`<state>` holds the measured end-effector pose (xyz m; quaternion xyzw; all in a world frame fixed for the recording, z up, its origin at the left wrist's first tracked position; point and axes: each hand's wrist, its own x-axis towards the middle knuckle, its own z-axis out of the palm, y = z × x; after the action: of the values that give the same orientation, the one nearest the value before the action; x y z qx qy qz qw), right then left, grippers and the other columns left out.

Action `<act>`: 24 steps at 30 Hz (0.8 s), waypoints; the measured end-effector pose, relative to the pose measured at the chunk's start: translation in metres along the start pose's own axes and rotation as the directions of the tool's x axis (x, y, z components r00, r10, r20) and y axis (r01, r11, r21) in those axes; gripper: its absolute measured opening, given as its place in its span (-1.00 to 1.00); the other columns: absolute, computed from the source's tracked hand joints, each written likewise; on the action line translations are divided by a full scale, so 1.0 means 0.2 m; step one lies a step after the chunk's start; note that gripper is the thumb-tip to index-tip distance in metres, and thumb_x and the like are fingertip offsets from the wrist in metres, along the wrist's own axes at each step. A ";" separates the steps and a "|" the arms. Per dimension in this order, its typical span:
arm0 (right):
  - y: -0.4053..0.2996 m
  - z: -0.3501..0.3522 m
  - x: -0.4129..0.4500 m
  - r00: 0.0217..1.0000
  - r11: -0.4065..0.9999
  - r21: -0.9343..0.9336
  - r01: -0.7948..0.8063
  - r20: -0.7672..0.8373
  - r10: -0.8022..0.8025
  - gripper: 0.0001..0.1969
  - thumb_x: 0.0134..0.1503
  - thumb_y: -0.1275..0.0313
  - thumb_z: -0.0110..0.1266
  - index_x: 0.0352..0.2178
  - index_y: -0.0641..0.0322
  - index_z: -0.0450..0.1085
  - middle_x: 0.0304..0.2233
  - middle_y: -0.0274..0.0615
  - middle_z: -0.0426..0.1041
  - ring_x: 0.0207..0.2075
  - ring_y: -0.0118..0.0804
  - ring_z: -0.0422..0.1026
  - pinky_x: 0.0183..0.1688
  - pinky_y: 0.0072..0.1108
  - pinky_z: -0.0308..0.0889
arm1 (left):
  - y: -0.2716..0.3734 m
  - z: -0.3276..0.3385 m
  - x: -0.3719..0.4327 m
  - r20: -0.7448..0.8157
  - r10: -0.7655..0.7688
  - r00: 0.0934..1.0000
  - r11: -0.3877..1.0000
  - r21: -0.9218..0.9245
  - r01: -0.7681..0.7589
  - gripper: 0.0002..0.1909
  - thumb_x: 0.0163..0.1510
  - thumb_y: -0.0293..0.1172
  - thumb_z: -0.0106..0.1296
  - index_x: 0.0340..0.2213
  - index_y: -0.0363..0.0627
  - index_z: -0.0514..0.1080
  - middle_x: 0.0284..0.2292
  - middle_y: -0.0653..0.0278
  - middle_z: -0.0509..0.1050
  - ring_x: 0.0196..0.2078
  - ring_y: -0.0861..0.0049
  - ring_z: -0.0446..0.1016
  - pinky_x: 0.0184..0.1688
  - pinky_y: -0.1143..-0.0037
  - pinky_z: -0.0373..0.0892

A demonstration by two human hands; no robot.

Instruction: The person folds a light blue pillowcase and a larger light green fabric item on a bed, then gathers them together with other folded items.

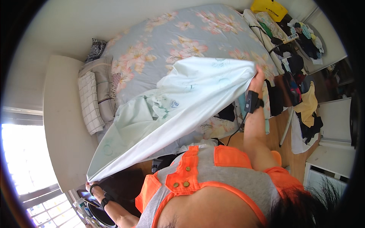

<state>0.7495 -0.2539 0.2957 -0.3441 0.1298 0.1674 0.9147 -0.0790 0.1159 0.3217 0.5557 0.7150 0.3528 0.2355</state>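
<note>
A pale mint-green cloth [182,97] with a faint floral print is stretched between my two hands. My left hand [95,189], low at the left, grips one corner of it. Out to the right, my right hand [258,78] clutches the other end, where the fabric bunches into folds. Between them the near edge runs taut on a slant, while the middle sags in loose folds over the bed. Under and beyond the cloth lies a grey floral bedsheet [185,42]. The cloth hides part of that sheet. Each wrist wears a dark strapped device.
A white headboard [67,122] rises at the left, beside a checked pillow [90,102] and folded grey bedding [104,88]. A yellow bag [269,10] stands at the far right corner. Clothes, including a yellow garment [306,105], hang at the right. A black cable [238,129] trails from my right wrist.
</note>
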 end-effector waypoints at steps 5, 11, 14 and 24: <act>-0.15 0.63 -0.17 0.806 0.923 -0.164 0.347 0.556 -0.204 -0.63 0.06 0.44 -0.02 -0.07 0.30 0.28 -0.33 -0.16 0.44 -0.29 -0.33 0.45 -0.23 -0.57 0.38 | 0.20 0.10 0.06 0.471 -0.245 0.848 0.414 -0.740 0.530 -0.61 0.04 -0.26 0.02 -0.15 -0.28 0.34 -0.27 0.12 0.48 -0.23 0.27 0.46 -0.11 0.32 0.37; 0.57 0.78 -0.90 -0.203 0.655 -0.456 0.603 0.706 0.679 -0.53 -0.06 0.52 0.11 -0.04 0.23 0.30 -0.09 -0.21 0.40 -0.16 -0.34 0.39 -0.12 -0.51 0.30 | 0.56 0.61 -0.15 0.721 -0.248 0.647 0.353 -0.555 0.753 -0.68 0.10 -0.28 -0.09 -0.20 -0.26 0.39 -0.18 0.08 0.47 -0.11 0.20 0.43 0.02 0.19 0.30; 0.72 0.57 -1.02 -0.219 0.530 -0.670 0.520 0.495 0.841 -0.57 -0.07 0.50 0.10 -0.09 0.25 0.32 -0.19 -0.14 0.45 -0.19 -0.33 0.41 -0.13 -0.50 0.29 | 0.66 0.85 -0.45 0.769 -0.019 0.639 0.694 -0.450 0.562 -0.79 0.07 -0.42 -0.06 -0.25 -0.25 0.40 -0.33 0.19 0.49 -0.29 0.37 0.49 -0.19 0.40 0.43; 0.65 0.22 -1.07 0.055 0.302 -0.781 0.547 0.393 0.918 -0.61 -0.07 0.40 0.01 -0.15 0.30 0.34 -0.34 -0.01 0.47 -0.29 -0.16 0.45 -0.21 -0.47 0.31 | 0.70 1.38 -1.17 0.927 -0.322 0.193 0.837 0.184 0.515 -0.91 -0.07 -0.41 0.05 -0.53 -0.13 0.38 -0.65 0.40 0.35 -0.71 0.64 0.29 -0.76 0.57 0.17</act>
<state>0.5092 -0.1797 0.3268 -0.5335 -0.5662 0.5587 0.2874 0.2740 -0.0226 0.2396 0.4144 0.5356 -0.0522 0.7340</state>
